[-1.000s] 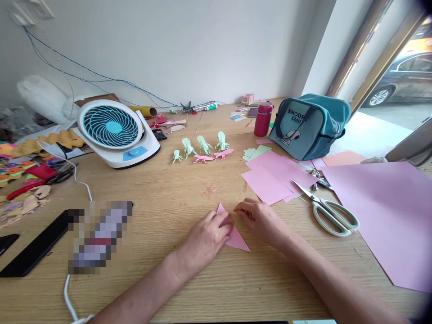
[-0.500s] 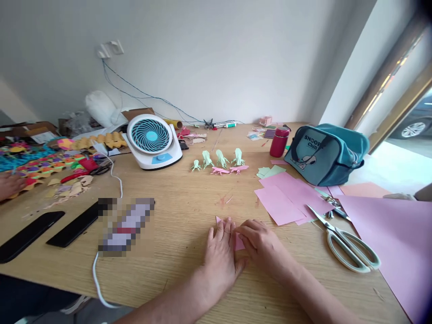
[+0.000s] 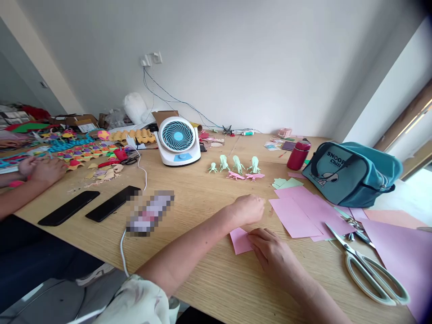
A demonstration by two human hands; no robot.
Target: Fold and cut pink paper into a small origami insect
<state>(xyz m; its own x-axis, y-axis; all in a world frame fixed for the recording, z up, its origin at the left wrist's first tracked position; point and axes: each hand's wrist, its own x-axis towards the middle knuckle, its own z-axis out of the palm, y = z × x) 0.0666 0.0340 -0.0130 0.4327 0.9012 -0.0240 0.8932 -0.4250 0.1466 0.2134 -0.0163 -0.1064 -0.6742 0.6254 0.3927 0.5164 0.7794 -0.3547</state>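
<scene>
Pale, smooth walls (image 3: 243, 67) are backing a wood-grained table (image 3: 216, 281), where a person's two bare hands are sitting apart from each other. At the near middle, a small pink paper (image 3: 239, 241) is lying with its right edge meeting the fingertips of the right hand (image 3: 270, 249); whether they are pinching or pressing, I cannot tell. The left hand (image 3: 249, 209) is appearing curled just beyond the paper, its grip hidden from where I am standing. Uneven finger pressure could be skewing the thin paper or leaving a stray crease; air from the round fan (image 3: 178, 135), if it is running, could be shifting loose pink sheets (image 3: 292, 216). Matte and straight-edged, those sheets are overlapping at right, while angular green figures (image 3: 237, 164) are standing farther off, pink ones (image 3: 255, 177) sitting before them.
</scene>
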